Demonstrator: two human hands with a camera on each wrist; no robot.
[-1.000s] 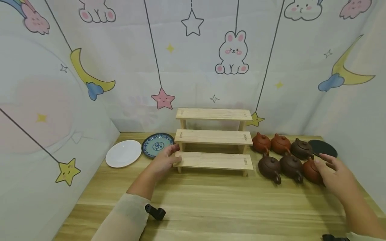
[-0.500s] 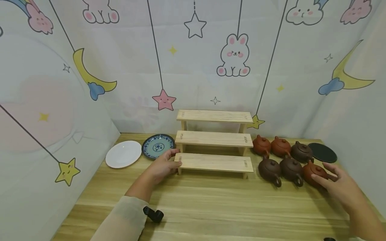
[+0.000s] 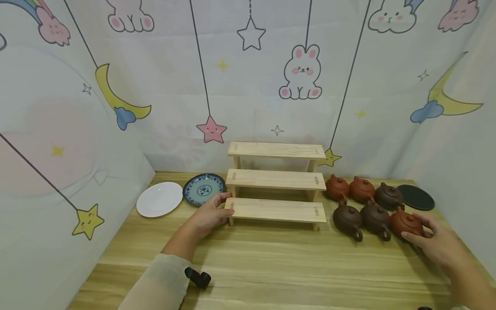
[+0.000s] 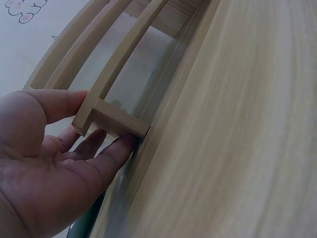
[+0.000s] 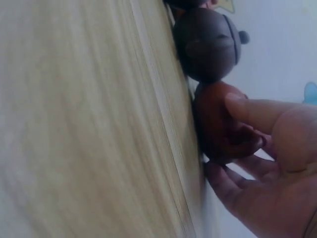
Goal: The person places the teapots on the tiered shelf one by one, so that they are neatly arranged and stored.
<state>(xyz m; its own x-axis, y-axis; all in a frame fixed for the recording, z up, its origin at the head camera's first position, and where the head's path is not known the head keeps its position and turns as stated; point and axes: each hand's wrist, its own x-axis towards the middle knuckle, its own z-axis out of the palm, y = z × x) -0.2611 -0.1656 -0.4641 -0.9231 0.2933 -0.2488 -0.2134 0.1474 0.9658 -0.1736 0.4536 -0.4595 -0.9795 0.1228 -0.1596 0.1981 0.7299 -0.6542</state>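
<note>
A three-tier wooden display stand point(image 3: 275, 210) stands in the middle against the backdrop. My left hand point(image 3: 209, 215) grips the left end of its lowest tier. In the left wrist view the thumb lies on the board point(image 4: 119, 64) and the fingers curl beneath, against the short leg point(image 4: 119, 119). At the right, my right hand point(image 3: 441, 241) holds a reddish-brown clay teapot point(image 3: 404, 222) by its near side. The right wrist view has the thumb on the teapot's body point(image 5: 215, 116), with the other fingers around its handle side, low by the table.
Several more teapots crowd beside it: dark brown ones point(image 3: 347, 217) in front and at back right, red ones point(image 3: 337, 188) behind. A black round plate point(image 3: 416, 197) lies at far right. A white plate point(image 3: 159, 199) and a blue patterned plate point(image 3: 203, 189) lie left of the stand.
My right hand has come down and closed round the front right reddish-brown teapot. My left hand has settled lower on the stand's bottom tier. The head view has shifted slightly.
</note>
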